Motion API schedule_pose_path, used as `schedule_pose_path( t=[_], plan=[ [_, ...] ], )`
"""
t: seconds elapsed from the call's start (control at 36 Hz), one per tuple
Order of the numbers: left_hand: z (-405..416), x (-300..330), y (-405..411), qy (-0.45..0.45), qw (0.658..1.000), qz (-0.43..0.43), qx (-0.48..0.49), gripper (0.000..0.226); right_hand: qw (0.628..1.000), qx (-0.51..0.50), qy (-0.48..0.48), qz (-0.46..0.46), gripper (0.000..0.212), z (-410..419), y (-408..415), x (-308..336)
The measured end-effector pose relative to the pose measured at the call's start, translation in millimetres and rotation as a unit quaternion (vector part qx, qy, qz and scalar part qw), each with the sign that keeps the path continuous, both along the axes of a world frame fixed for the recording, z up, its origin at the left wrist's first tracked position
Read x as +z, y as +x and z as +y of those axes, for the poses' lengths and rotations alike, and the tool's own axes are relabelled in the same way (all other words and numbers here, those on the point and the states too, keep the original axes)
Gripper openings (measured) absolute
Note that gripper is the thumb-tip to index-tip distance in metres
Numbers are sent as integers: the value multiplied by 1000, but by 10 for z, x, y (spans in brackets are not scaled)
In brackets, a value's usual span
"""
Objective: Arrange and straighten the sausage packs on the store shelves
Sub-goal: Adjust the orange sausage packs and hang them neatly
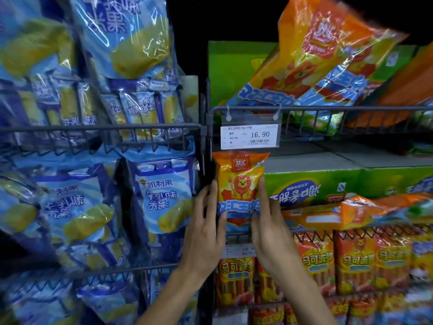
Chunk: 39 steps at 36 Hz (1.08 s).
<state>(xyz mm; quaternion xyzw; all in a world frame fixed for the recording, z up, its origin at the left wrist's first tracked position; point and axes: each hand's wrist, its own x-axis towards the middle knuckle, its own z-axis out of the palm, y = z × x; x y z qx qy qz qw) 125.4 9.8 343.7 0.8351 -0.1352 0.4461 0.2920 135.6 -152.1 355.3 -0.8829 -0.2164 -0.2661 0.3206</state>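
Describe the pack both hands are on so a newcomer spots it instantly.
Find the 16.90 price tag on the wire rail. Directly below stands an upright orange lion pack, held by the left hand and right hand. Neighbouring orange packs lie flat.

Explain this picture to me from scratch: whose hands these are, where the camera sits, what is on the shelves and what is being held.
There is no machine here. A person wears a camera on the head, so this single view looks forward and down at their own two hands. The left hand and right hand hold an upright orange sausage pack, one on each side edge. It stands just under a white price tag reading 16.90, which hangs from a wire shelf rail. Blue snack packs fill the wire racks to the left. More orange packs stand in a row lower right, and one large orange pack leans tilted above.
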Motion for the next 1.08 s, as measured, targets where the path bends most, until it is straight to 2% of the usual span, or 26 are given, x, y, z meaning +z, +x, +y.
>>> schedule_pose_path(
  t=[0.11, 0.33, 0.53, 0.72, 0.83, 0.94, 1.08],
  plan=[
    [10, -6, -24, 25, 999, -7, -19, 60, 999, -12, 37, -25, 75, 73, -76, -38],
    [-31, 59, -33, 39, 999, 0, 30, 60, 996, 6, 93, -2, 72, 217, -17, -58],
    [5, 64, -48, 58, 998, 5, 36, 60, 998, 4, 65, -10, 68, 218, -16, 77],
    [45, 68, -95, 80, 996, 28, 17, 64, 998, -10, 57, -9, 78, 167, -57, -55],
    [30, 120, -119, 78, 997, 7, 22, 63, 996, 11, 89, -16, 77, 148, -88, -9],
    [23, 291, -73, 143, 989, -25, -4, 61, 991, 36, 89, -91, 72, 156, -100, 87],
    [35, 346, 58, 194, 981, 12, -8, 67, 994, 23, 50, -91, 69, 195, 95, 98]
  ],
)
